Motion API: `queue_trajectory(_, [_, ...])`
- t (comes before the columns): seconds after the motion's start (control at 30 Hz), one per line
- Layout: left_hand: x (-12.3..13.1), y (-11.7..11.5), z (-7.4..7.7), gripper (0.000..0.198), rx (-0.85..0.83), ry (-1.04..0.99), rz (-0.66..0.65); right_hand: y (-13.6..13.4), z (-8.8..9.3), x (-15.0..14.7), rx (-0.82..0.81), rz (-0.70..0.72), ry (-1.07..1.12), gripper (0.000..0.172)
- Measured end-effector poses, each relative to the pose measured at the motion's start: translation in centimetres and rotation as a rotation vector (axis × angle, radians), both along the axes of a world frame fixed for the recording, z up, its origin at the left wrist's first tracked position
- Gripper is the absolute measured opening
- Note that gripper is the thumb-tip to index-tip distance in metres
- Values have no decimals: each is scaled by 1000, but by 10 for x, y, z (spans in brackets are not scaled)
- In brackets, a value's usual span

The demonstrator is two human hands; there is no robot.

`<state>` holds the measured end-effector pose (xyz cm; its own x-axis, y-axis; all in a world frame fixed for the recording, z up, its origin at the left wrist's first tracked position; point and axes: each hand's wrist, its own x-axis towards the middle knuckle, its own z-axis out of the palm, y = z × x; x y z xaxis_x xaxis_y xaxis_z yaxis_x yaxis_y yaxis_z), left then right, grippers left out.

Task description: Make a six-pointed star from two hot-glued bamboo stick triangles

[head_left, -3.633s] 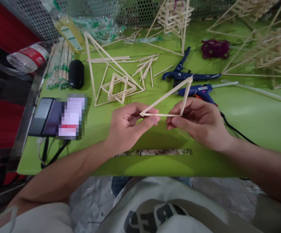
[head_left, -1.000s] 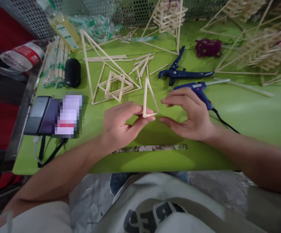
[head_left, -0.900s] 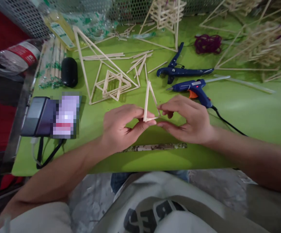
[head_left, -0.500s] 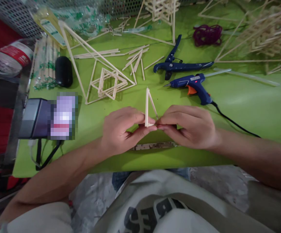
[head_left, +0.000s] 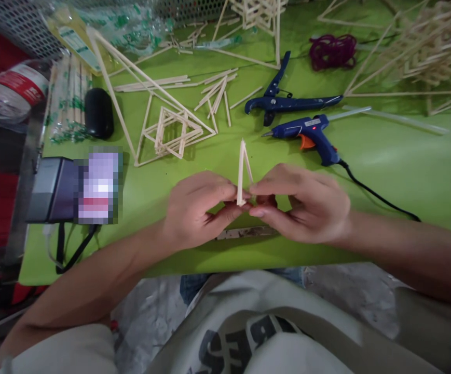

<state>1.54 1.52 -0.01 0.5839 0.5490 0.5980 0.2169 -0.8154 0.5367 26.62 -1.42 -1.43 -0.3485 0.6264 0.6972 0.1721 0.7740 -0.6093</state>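
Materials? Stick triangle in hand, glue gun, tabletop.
The stick triangle looks like bamboo or wood: pale, matte, thin straight sticks. The glue gun seems moulded plastic: glossy blue shell, orange trigger. The tabletop is smooth lime green with soft sheen, perhaps laminate or plastic sheet.

The thin stick triangle (head_left: 242, 171) is pale bare wood with a matt finish, like the loose sticks (head_left: 217, 93) behind it. The table (head_left: 384, 166) has a smooth, matt lime-green top. The glue gun (head_left: 306, 129) is blue plastic with a slight sheen and 1 orange trigger. The cutters (head_left: 295, 103) have glossy dark blue handles. The yarn (head_left: 332, 51) is fuzzy purple fibre, and the bottle (head_left: 9, 91) is clear, shiny plastic.
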Motion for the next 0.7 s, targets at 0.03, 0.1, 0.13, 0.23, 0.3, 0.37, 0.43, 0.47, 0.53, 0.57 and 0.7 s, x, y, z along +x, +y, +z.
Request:
queue_trajectory(0.03, [0, 0, 0, 8, 24, -5, -6, -2, 0, -1, 4, -2, -2, 24])
queue_trajectory(0.1, [2, 0, -1, 9, 61, -1, -2, -5, 2, -1, 11, -17, -29, 25])
queue_trajectory(0.13, [2, -1, -1, 10, 72, 5, 7, -6, 3, -1, 14, -25, -50, 25])
queue_trajectory(0.23, [3, -3, -3, 12, 90, 21, 43, -9, 6, 0, 5, -35, -86, 24])
queue_trajectory(0.3, [4, -4, -3, 11, 100, 40, 45, -11, 7, -1, -19, -39, -66, 22])
queue_trajectory(0.37, [4, -5, -3, 9, 101, 60, 35, -13, 8, -2, -47, -41, -40, 20])
queue_trajectory(0.43, [4, -5, -3, 9, 104, 57, 22, -14, 9, -4, -62, -38, -40, 19])
queue_trajectory(0.47, [4, -5, -2, 9, 105, 54, 13, -14, 10, -5, -65, -38, -46, 19])
queue_trajectory(0.53, [4, -5, -2, 10, 102, 64, 4, -15, 11, -6, -67, -47, -61, 19])
queue_trajectory(0.57, [4, -5, -2, 10, 99, 78, 2, -16, 12, -6, -70, -53, -63, 19])
queue_trajectory(0.7, [4, -7, -2, 15, 79, 128, 13, -16, 14, -8, -101, -46, -56, 20])
